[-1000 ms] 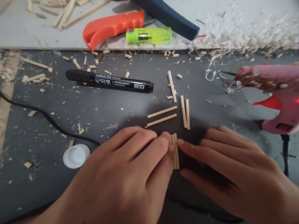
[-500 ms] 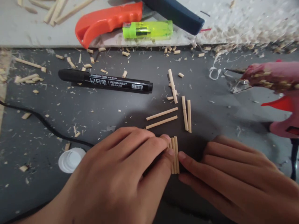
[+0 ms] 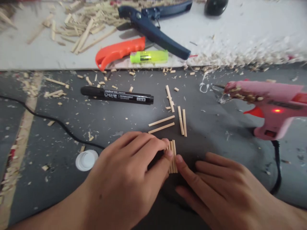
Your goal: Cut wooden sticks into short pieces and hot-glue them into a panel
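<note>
Several short wooden sticks [image 3: 174, 159] lie side by side in a row on the dark table. My left hand [image 3: 129, 166] is closed over the left part of the row, its thumb and forefinger pinched on the sticks and hiding some of them. From the other side, my right hand [image 3: 223, 188] reaches in with its fingers stretched out, the index tip against or very close to the rightmost stick. Just beyond the row lie a slanted pair of loose sticks [image 3: 161, 124] and an upright-pointing pair [image 3: 182, 121].
At right lies a pink glue gun [image 3: 273, 102], its light lit red. A black permanent marker [image 3: 117, 95], a white cap [image 3: 86, 160] and a black cord [image 3: 55, 119] are on the left. Farther back are an orange handle [image 3: 120, 51], a yellow-green lighter [image 3: 149, 56] and blue cutters [image 3: 155, 32].
The view has shifted, showing more of the back board and the glue gun. Both hands keep nearly the same pose at the stick row; my right thumb sits slightly farther from its index finger.
</note>
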`<state>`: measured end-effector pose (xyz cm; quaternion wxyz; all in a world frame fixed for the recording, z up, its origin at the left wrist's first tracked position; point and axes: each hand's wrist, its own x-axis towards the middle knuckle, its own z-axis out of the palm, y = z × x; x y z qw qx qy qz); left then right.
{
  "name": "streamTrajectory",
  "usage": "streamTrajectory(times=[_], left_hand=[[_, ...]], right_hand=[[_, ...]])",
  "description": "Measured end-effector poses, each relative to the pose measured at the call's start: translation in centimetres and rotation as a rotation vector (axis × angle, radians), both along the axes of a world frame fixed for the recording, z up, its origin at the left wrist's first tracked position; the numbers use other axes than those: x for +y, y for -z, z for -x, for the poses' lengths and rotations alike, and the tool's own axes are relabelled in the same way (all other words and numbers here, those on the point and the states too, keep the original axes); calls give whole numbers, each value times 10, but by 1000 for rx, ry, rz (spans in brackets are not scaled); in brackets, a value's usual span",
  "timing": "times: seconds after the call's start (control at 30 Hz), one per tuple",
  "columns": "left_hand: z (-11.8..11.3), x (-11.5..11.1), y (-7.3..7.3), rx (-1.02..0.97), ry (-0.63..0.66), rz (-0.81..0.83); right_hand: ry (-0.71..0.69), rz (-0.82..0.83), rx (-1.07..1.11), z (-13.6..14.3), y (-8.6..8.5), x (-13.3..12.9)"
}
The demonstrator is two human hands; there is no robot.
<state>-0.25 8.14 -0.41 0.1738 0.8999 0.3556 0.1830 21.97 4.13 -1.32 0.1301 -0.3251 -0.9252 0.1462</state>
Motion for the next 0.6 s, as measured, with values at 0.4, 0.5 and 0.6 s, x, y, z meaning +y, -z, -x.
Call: streamTrajectory(times=[0.4,0.5,0.6], left_hand=[[6,-2,0,-25,14,154],[6,-2,-1,-144,-21,264],[6,-3,-1,-307,3,407]], right_hand=[[384,112,-8,3,-31,29],[473,29,-158,13,-58,68],[512,76,-233,28,-75,125]])
